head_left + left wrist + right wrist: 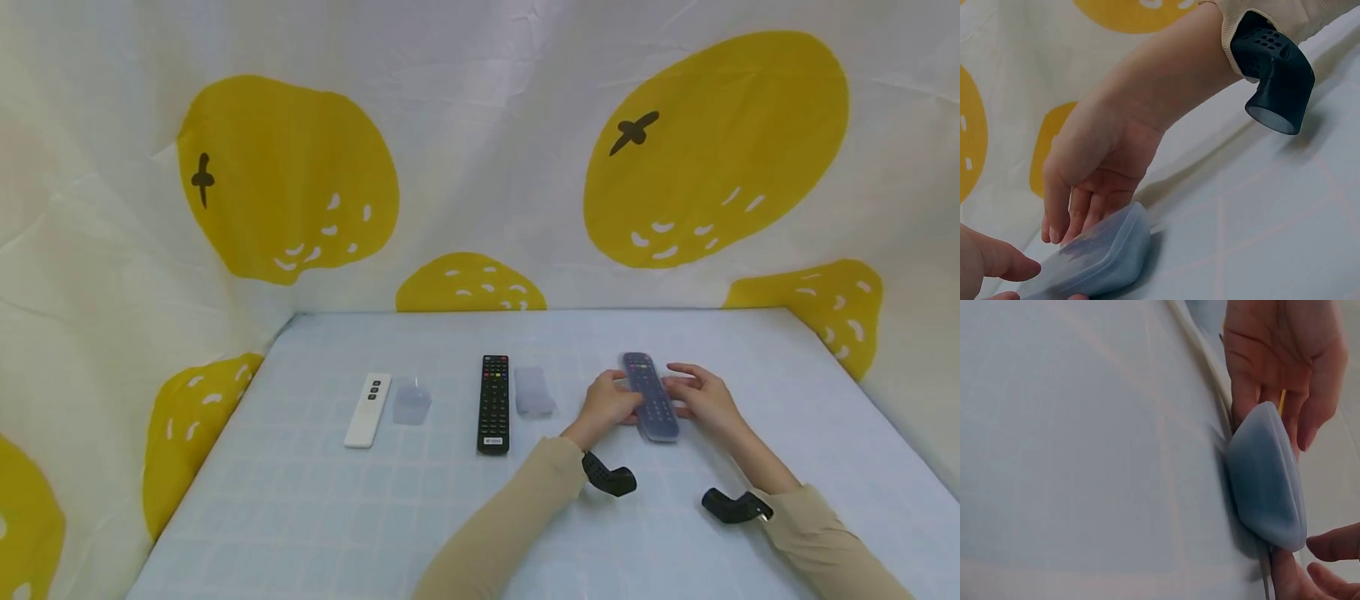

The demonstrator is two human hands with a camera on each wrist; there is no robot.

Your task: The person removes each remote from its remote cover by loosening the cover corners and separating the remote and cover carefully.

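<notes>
A dark remote control (650, 400) inside a translucent bluish cover (1125, 240) lies between the two hands, at the right of the table. My left hand (609, 402) grips its left side, with the thumb (1013, 261) over the upper edge and fingertips below it. On the other side, my right hand (703, 398) has relaxed, spread fingers (1286, 572) at the cover's edge. In the right wrist view the cover's rounded end faces the camera, and much of the remote's keypad is out of sight.
Left of the hands lie a black remote control (493, 404) and a translucent cover (533, 392). Farther left are a white remote (368, 410) and another, smaller cover (412, 402). Lemon-patterned fabric (487, 167) hangs behind the pale checked table (360, 517). Black devices (609, 477) sit at both wrists.
</notes>
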